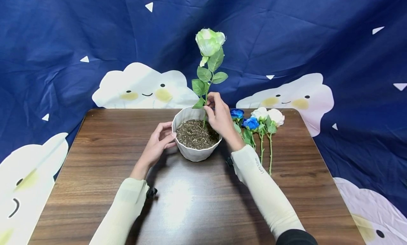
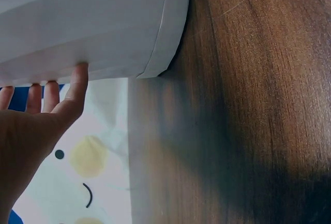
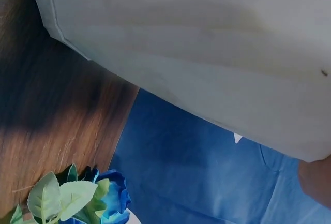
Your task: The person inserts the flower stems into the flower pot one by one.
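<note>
A white faceted flowerpot (image 1: 195,154) full of brown soil (image 1: 198,138) stands on the table. An artificial green-white rose (image 1: 210,42) rises upright from it, with the stem's lower end at the soil towards the back right. My right hand (image 1: 222,120) reaches over the pot's right rim and pinches this stem between thumb and fingers. On the other side, my left hand (image 1: 156,142) rests its fingertips against the pot's outer wall. The left wrist view shows those fingers (image 2: 78,81) spread along the wall. In the right wrist view the pot hides most of the right hand.
Right of the pot, blue roses (image 1: 251,123) and white roses (image 1: 276,117) lie on the wooden table (image 1: 111,149), stems towards me. A blue cloth (image 1: 165,29) with printed clouds hangs behind the table's back edge.
</note>
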The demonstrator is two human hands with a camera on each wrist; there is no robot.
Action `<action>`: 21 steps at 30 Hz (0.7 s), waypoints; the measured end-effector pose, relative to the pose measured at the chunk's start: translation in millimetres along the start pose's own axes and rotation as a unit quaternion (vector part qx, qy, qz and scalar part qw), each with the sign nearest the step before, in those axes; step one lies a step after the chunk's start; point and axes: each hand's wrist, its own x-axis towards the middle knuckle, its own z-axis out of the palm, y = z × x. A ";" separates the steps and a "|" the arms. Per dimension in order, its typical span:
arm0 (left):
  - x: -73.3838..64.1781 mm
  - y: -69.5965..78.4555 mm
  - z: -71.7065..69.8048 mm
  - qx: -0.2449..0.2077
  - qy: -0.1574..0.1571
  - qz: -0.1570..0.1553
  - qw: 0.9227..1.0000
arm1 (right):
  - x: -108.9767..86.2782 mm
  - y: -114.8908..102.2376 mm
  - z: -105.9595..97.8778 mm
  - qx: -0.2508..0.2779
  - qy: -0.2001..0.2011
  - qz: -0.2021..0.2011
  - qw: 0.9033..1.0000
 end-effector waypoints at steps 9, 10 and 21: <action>-0.6 0.2 -0.1 0.000 0.001 -0.002 1.000 | -0.4 -0.8 0.1 -0.041 -0.026 -0.008 0.999; -0.6 0.5 0.3 0.000 0.001 -0.003 1.000 | -0.5 -0.6 0.1 -0.043 -0.029 -0.009 0.999; 0.0 0.5 1.1 -0.002 0.001 0.002 1.000 | -2.1 1.6 -3.8 -0.069 -0.063 0.008 0.996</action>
